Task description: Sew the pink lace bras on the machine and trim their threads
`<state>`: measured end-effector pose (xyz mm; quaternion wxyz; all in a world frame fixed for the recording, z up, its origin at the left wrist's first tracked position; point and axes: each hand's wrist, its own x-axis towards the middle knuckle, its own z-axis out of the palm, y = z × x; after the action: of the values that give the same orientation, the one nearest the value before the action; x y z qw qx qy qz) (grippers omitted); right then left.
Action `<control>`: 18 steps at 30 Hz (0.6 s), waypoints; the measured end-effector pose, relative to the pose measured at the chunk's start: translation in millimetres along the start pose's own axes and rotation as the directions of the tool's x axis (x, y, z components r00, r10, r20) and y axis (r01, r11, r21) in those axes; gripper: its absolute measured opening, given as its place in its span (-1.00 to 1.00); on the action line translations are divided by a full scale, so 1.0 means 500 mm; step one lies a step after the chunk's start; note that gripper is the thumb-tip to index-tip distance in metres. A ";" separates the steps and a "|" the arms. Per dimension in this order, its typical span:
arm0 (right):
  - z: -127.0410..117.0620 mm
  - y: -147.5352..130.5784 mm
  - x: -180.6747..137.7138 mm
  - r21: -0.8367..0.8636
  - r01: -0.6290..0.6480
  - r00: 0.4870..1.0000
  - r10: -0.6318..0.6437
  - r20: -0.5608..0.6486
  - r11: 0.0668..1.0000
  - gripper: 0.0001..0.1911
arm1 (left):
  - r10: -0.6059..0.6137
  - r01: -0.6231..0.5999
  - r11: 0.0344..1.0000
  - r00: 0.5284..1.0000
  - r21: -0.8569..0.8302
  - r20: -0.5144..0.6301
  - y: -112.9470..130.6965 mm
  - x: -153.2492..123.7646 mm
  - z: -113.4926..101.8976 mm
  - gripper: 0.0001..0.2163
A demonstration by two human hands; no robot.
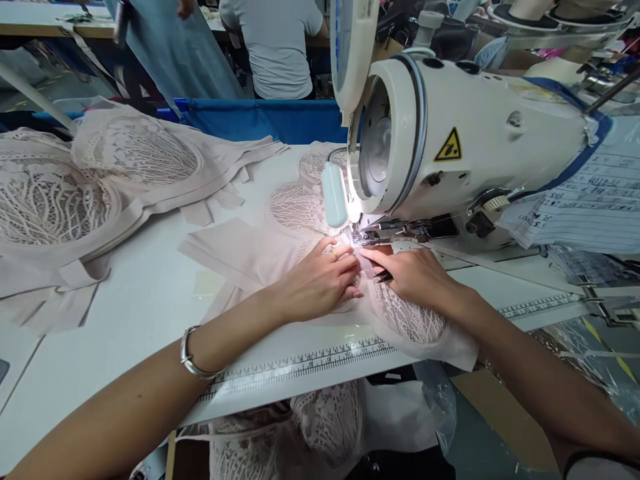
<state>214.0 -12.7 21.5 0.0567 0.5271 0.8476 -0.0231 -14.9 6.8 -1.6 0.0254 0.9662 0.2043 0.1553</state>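
Note:
A pale pink lace bra piece [407, 320] lies on the white table [125, 313] under the presser foot [359, 235] of a white sewing machine [465, 147]. My left hand [320, 280] lies flat on the fabric just left of the foot, fingers stretched toward it, a ring on one finger and a silver bracelet on the wrist. My right hand [413, 273] presses the fabric right of the foot, fingers pointing at the needle, with a small dark tool tucked under them.
A stack of finished lace bras [75, 187] fills the table's left side. A ruler strip [310, 363] runs along the front edge. More lace pieces hang below the table [320, 427]. Paper sheets [590, 200] lie right of the machine. Another person [275, 47] sits at the far bench.

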 end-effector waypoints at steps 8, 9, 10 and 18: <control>0.007 0.019 0.011 0.022 0.088 0.987 -0.084 -0.135 0.996 -0.35 | 0.003 -0.005 0.997 1.000 0.075 0.025 -0.008 -0.002 -0.002 -0.51; 0.007 0.020 0.012 0.017 0.089 0.986 -0.086 -0.144 0.996 -0.35 | -0.006 0.004 0.997 1.000 0.081 0.018 -0.009 -0.002 -0.001 -0.50; 0.007 0.022 0.014 0.014 0.086 0.986 -0.083 -0.143 0.996 -0.34 | -0.014 0.013 0.997 1.000 0.081 0.011 -0.009 -0.002 0.000 -0.50; 0.005 0.045 0.022 0.047 0.166 0.981 -0.160 -0.107 0.985 -0.38 | -0.030 0.030 0.998 1.000 0.047 -0.002 -0.012 -0.004 0.001 -0.44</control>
<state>229.5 7.1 18.2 -0.0037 0.4579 0.8887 -0.0240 -18.8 11.7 -3.6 0.0047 0.9632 0.2223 0.1508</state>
